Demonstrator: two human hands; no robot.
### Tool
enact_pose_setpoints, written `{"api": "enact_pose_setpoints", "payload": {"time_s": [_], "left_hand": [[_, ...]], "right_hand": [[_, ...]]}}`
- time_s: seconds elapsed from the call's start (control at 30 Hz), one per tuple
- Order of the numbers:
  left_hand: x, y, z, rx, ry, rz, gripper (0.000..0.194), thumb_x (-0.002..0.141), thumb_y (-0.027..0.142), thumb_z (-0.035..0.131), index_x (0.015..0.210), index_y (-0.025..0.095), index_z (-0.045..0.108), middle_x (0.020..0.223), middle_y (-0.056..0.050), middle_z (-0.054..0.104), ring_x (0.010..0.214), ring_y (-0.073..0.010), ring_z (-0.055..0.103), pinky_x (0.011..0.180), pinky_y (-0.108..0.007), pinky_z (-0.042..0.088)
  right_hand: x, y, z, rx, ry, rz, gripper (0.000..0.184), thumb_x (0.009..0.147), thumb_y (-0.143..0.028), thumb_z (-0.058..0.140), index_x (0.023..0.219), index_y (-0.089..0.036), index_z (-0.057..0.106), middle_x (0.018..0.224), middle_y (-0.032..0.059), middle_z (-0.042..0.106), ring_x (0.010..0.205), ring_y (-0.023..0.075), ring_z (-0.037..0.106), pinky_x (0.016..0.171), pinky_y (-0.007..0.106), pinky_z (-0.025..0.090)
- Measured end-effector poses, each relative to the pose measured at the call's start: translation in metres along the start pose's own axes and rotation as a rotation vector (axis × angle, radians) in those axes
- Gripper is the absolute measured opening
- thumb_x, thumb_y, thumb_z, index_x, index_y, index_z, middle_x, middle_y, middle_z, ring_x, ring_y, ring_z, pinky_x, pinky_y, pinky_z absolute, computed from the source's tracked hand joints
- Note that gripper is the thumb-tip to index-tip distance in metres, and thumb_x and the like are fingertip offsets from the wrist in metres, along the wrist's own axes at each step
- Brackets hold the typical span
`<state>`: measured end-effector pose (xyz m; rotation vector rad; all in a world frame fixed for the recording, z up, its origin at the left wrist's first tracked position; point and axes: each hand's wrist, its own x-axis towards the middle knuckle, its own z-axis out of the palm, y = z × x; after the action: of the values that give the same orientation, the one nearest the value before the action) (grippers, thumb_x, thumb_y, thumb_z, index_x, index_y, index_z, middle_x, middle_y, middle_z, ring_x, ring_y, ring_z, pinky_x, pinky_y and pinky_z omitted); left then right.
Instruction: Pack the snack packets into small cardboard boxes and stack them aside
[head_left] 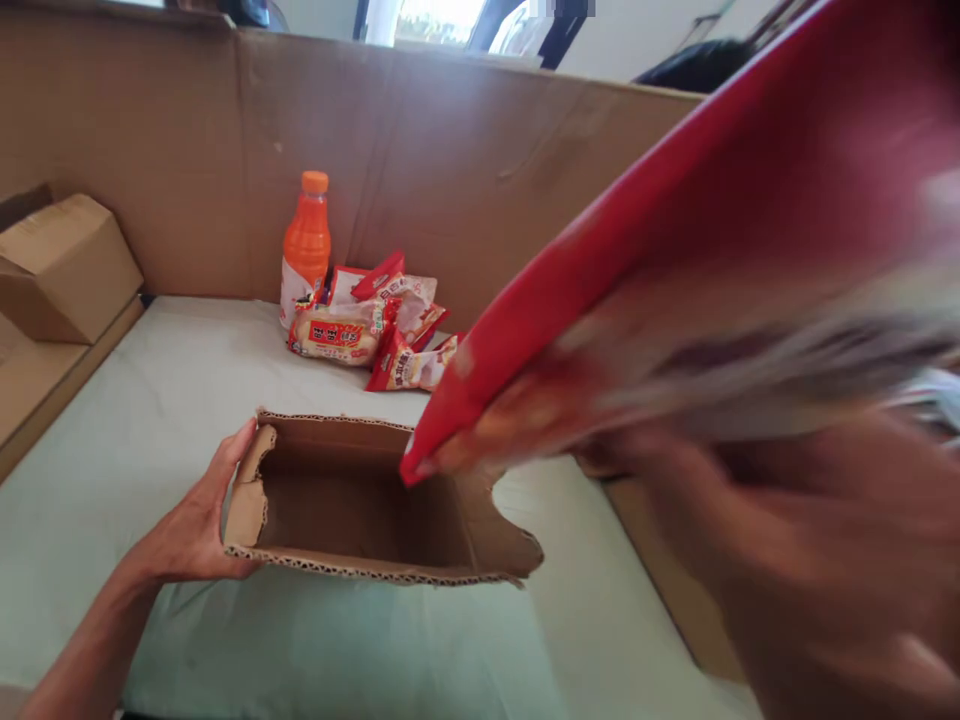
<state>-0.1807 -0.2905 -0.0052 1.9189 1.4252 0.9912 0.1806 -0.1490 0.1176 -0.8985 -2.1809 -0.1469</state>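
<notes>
My left hand [199, 510] grips the left end of an open cardboard box [367, 575], its thumb and fingers spread around the torn edge. The inside of the box shows bare brown walls. My right hand [802, 540], blurred, is closed on a large red snack packet [675, 260] held up close to the camera. One corner of this packet points down over the right part of the box opening. Behind the box lie several small snack packets [337, 335] in a heap. An orange drink bottle [306, 250] stands upright beside them.
Tall cardboard walls [315, 120] close off the back of the pale green cloth surface [187, 360]. Another cardboard box [67, 270] sits at the left edge. A cardboard edge [660, 570] runs along the right, partly hidden by my right hand.
</notes>
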Motion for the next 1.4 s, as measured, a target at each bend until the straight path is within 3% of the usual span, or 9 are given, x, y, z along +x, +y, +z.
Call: {"api": "enact_pose_setpoints", "payload": {"time_s": [0.07, 0.2, 0.37, 0.47, 0.57, 0.8, 1.03, 1.17, 1.4], "left_hand": [[-0.001, -0.001, 0.002, -0.007, 0.001, -0.003, 0.114, 0.081, 0.064, 0.071, 0.163, 0.034, -0.003, 0.170, -0.013, 0.013, 0.155, -0.0424, 0.022, 0.125, -0.062, 0.026], [-0.003, -0.003, 0.005, -0.028, -0.006, -0.020, 0.118, 0.080, 0.064, 0.073, 0.162, 0.034, -0.006, 0.170, -0.014, 0.009, 0.155, -0.0427, 0.019, 0.125, -0.062, 0.025], [-0.001, -0.003, 0.005, -0.025, -0.005, -0.035, 0.120, 0.078, 0.059, 0.076, 0.163, 0.029, -0.003, 0.169, -0.017, 0.014, 0.154, -0.0422, 0.025, 0.124, -0.060, 0.027], [0.003, -0.001, 0.002, 0.013, -0.005, -0.026, 0.118, 0.078, 0.056, 0.076, 0.163, 0.028, 0.000, 0.167, -0.017, 0.017, 0.152, -0.0423, 0.029, 0.123, -0.059, 0.032], [0.004, 0.001, 0.000, 0.059, 0.009, -0.017, 0.112, 0.080, 0.053, 0.076, 0.163, 0.030, 0.004, 0.166, -0.016, 0.022, 0.150, -0.0405, 0.034, 0.122, -0.057, 0.036], [-0.015, 0.016, 0.003, 0.239, 0.241, 0.092, 0.084, 0.090, 0.046, 0.068, 0.160, 0.035, 0.023, 0.165, -0.010, 0.030, 0.150, -0.0373, 0.034, 0.120, -0.057, 0.039], [-0.011, 0.032, 0.013, 0.189, 0.291, 0.113, 0.058, 0.097, 0.047, 0.057, 0.152, 0.035, 0.041, 0.147, -0.004, 0.055, 0.140, -0.0294, 0.048, 0.118, -0.046, 0.043], [-0.007, 0.032, 0.021, 0.224, 0.372, -0.005, 0.051, 0.097, 0.036, 0.057, 0.147, 0.034, 0.047, 0.133, -0.003, 0.064, 0.132, -0.0265, 0.055, 0.114, -0.044, 0.047], [0.005, 0.045, 0.029, 0.384, 0.501, -0.037, 0.061, 0.094, 0.032, 0.063, 0.151, 0.035, 0.041, 0.146, -0.006, 0.051, 0.135, -0.0282, 0.051, 0.118, -0.053, 0.041]], "right_hand": [[-0.011, -0.019, 0.012, 0.051, 0.000, -0.198, 0.027, 0.098, -0.031, 0.060, 0.072, -0.026, 0.059, 0.056, -0.0011, 0.053, 0.050, 0.0136, 0.051, 0.048, 0.028, 0.036], [-0.006, -0.039, 0.036, 0.084, -0.511, -0.507, 0.032, 0.099, -0.012, 0.047, 0.072, -0.020, 0.063, 0.067, 0.0008, 0.064, 0.053, 0.0105, 0.054, 0.052, 0.025, 0.035], [0.031, -0.065, 0.067, -0.060, -1.135, -0.485, 0.018, 0.091, -0.010, 0.059, 0.084, -0.019, 0.073, 0.079, 0.0042, 0.073, 0.060, 0.0131, 0.060, 0.053, 0.026, 0.029], [0.044, -0.085, 0.089, -0.070, -1.290, -0.532, 0.024, 0.092, -0.007, 0.056, 0.094, -0.017, 0.078, 0.089, 0.0087, 0.077, 0.071, 0.0180, 0.068, 0.057, 0.027, 0.038], [0.044, -0.079, 0.085, 0.055, -1.162, -0.502, 0.030, 0.091, -0.007, 0.056, 0.110, -0.019, 0.077, 0.106, 0.0088, 0.078, 0.086, 0.0210, 0.073, 0.070, 0.029, 0.051], [-0.026, -0.005, -0.006, 0.133, -0.363, -0.008, 0.024, 0.099, -0.042, 0.059, 0.113, -0.027, 0.071, 0.102, 0.0064, 0.078, 0.083, 0.0210, 0.075, 0.068, 0.031, 0.060], [-0.091, -0.026, 0.034, 0.228, -0.353, -0.115, 0.070, 0.100, -0.050, 0.054, 0.159, -0.020, 0.031, 0.125, 0.0167, 0.071, 0.113, 0.0318, 0.067, 0.093, 0.049, 0.055], [-0.090, -0.025, 0.047, 0.237, -0.330, -0.163, 0.069, 0.098, -0.038, 0.059, 0.158, -0.019, 0.030, 0.108, 0.0132, 0.075, 0.103, 0.0318, 0.068, 0.088, 0.050, 0.053], [-0.065, -0.003, 0.054, 0.240, -0.208, -0.140, 0.087, 0.097, -0.064, 0.051, 0.164, -0.019, 0.018, 0.152, 0.0246, 0.049, 0.137, 0.0371, 0.052, 0.104, 0.055, 0.047]]}}
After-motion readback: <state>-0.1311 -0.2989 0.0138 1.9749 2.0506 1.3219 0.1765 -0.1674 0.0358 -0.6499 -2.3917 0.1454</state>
